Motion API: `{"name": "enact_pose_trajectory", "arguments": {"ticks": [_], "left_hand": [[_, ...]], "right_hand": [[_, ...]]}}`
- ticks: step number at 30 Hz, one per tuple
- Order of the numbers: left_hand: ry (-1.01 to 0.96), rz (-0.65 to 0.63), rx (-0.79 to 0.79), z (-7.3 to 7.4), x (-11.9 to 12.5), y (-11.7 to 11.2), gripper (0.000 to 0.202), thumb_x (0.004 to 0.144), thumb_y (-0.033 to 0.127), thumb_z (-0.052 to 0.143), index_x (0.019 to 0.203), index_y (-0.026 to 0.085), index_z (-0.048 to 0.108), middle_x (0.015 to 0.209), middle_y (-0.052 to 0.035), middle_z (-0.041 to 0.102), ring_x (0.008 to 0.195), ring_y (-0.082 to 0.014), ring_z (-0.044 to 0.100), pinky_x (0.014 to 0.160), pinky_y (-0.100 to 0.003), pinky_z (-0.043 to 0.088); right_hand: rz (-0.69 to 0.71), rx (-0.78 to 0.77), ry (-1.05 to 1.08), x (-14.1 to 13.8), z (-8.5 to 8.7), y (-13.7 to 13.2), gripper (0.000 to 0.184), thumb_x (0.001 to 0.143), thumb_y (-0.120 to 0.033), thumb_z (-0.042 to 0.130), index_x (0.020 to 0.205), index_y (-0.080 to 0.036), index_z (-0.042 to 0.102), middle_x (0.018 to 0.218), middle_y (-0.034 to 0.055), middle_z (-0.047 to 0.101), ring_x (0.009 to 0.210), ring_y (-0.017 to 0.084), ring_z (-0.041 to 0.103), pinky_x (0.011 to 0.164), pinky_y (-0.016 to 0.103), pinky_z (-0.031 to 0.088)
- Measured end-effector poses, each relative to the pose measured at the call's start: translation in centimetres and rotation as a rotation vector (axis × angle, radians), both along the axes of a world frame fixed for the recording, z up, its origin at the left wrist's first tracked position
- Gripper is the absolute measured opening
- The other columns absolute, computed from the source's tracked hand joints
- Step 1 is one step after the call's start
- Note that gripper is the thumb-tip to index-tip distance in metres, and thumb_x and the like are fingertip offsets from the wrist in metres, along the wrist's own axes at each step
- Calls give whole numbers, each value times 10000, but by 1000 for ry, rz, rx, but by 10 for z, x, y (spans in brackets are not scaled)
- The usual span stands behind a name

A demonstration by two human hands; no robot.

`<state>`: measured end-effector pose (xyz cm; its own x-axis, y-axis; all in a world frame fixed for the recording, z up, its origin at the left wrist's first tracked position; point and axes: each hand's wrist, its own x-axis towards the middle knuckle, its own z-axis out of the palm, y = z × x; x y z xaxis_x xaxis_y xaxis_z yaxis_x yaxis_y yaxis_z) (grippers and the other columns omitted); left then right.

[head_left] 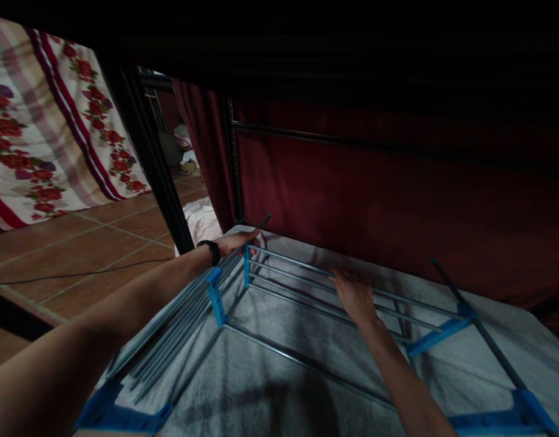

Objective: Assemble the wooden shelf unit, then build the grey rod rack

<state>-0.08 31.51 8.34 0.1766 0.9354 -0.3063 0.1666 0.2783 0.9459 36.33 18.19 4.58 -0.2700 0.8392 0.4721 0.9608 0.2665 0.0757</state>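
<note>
A rack of thin grey metal tubes [288, 356] with blue plastic brackets [443, 335] lies on a pale cloth-covered surface. My left hand [240, 243], a black band on its wrist, is closed at the rack's far left corner, around a dark upright tube by a blue bracket [247, 267]. Part of its fingers is hidden behind the corner. My right hand [353, 292] is closed over the top cross tubes near their middle, its fingertips partly out of sight. Below my left forearm several parallel tubes [170, 346] run close together between blue end pieces [119, 413].
Black metal posts [154, 158] and a dark beam overhead frame the space. A dark red curtain [397, 194] hangs behind the pale cloth [261, 388]. On the left are a floral cloth [56, 121], a tiled floor [101, 249] with a thin cable, and a striped cloth [201, 220].
</note>
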Motion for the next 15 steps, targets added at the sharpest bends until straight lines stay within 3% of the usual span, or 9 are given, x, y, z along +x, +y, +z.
{"name": "enact_pose_trajectory", "arguments": {"ticks": [7,11,15], "left_hand": [[-100,23,-43,4,1,-1,388,850,520,672,811,138,615,684,-16,635,495,-104,583,461,-202,479],[-58,44,-85,9,-1,-6,399,858,541,648,791,149,615,627,-24,615,482,-116,569,450,-209,473],[-143,72,-85,12,-2,-10,358,871,490,652,761,155,591,586,-13,587,475,-123,554,470,-231,496]], "right_hand": [[37,-39,35,2,2,3,263,1003,-296,470,1164,-247,672,1070,69,747,941,202,690,820,307,460],[35,-64,34,-2,6,3,274,1009,-311,456,1171,-249,668,1071,63,748,942,203,696,803,302,471],[11,-95,32,-9,9,4,292,1013,-327,449,1209,-242,648,1095,68,743,964,203,691,822,306,475]]}}
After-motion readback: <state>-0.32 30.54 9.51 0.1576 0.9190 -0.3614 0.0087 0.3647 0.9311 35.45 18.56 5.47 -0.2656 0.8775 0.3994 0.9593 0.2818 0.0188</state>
